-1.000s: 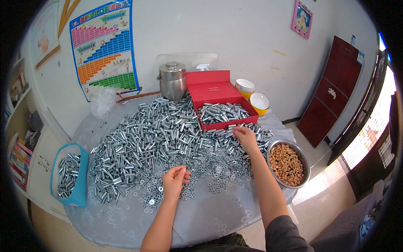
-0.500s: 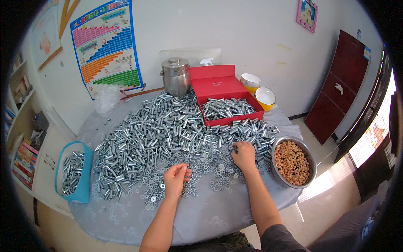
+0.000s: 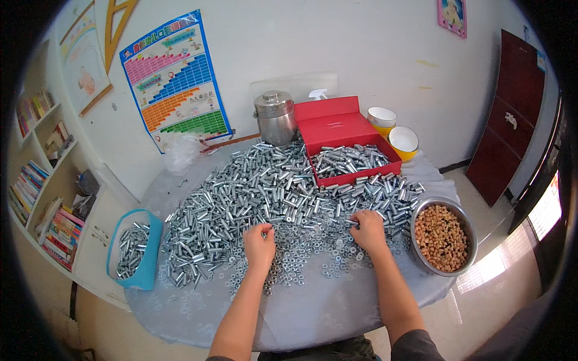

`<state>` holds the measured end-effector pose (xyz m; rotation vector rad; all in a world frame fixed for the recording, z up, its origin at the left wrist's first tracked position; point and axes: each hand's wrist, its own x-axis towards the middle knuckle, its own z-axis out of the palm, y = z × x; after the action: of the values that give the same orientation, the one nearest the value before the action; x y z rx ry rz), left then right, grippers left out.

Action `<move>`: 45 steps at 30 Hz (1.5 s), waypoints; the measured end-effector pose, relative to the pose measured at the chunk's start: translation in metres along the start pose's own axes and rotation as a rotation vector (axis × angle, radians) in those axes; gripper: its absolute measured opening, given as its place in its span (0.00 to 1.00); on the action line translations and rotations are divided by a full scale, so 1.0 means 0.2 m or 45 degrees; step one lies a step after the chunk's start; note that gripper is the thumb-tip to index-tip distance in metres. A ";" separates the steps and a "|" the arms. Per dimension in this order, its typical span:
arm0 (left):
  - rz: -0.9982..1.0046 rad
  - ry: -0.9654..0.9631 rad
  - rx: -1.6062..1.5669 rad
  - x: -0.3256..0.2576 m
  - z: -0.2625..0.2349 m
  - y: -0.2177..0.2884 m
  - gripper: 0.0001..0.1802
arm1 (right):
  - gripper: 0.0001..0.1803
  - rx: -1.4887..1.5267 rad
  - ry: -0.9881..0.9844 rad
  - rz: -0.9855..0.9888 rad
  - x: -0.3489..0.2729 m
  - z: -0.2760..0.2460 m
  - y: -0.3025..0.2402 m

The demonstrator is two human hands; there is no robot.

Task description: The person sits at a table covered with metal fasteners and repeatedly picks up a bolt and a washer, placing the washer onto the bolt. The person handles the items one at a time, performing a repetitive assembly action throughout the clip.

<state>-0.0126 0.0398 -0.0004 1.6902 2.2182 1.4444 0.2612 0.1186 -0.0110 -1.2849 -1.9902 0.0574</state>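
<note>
A broad pile of silver metal sleeves and bolts [image 3: 241, 198] covers the middle of the table, with many small nuts and washers [image 3: 290, 265] along its near side. My left hand [image 3: 259, 245] is over the near edge of the pile, among the nuts, with thumb and fingers pinched together. Whatever it may hold is too small to make out. Farther right, my right hand [image 3: 368, 230] also has its fingertips closed, against the sleeves at the pile's edge. Whether a piece is between them is hidden.
An open red box [image 3: 359, 180] full of metal pieces stands behind the pile. A blue fabric basket [image 3: 148, 265] of bolts is at left, a steel bowl [image 3: 474, 249] of brown nuggets at right. Behind are a steel canister [image 3: 276, 120] and yellow-and-white bowls [image 3: 403, 139].
The view has swung left, so the table sits farther right in the picture. My left hand has moved left and away over the nuts; my right hand stays near the same spot.
</note>
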 end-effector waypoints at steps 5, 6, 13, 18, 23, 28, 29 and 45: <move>-0.162 0.003 0.179 0.12 0.04 -0.08 0.12 | 0.09 0.011 -0.009 0.051 0.00 0.00 -0.01; -0.292 -0.069 0.145 0.13 0.04 -0.08 0.13 | 0.09 0.020 -0.004 0.052 0.00 -0.01 -0.01; -0.371 -0.070 0.302 0.15 0.06 -0.04 0.15 | 0.09 0.092 0.018 0.020 -0.02 0.01 0.01; -0.334 -0.103 0.306 0.16 0.06 -0.06 0.09 | 0.11 0.134 0.015 0.034 -0.02 0.01 0.00; -0.143 -0.049 0.307 0.13 0.01 -0.02 0.08 | 0.14 0.336 0.001 0.052 0.00 -0.07 -0.08; -0.045 -0.102 -0.047 0.03 -0.08 0.12 0.06 | 0.14 0.815 -0.109 0.129 0.00 -0.08 -0.14; -0.089 -0.185 -0.205 0.01 -0.08 0.14 0.06 | 0.14 0.886 -0.142 0.148 0.00 -0.08 -0.17; -0.377 -0.572 -0.962 -0.25 -0.03 0.19 0.06 | 0.14 1.692 -0.502 0.287 -0.04 -0.07 -0.32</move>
<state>0.0351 -0.0032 0.0037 1.2058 1.3586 1.3869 0.2231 0.0754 0.0201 -0.5687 -1.4738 1.5395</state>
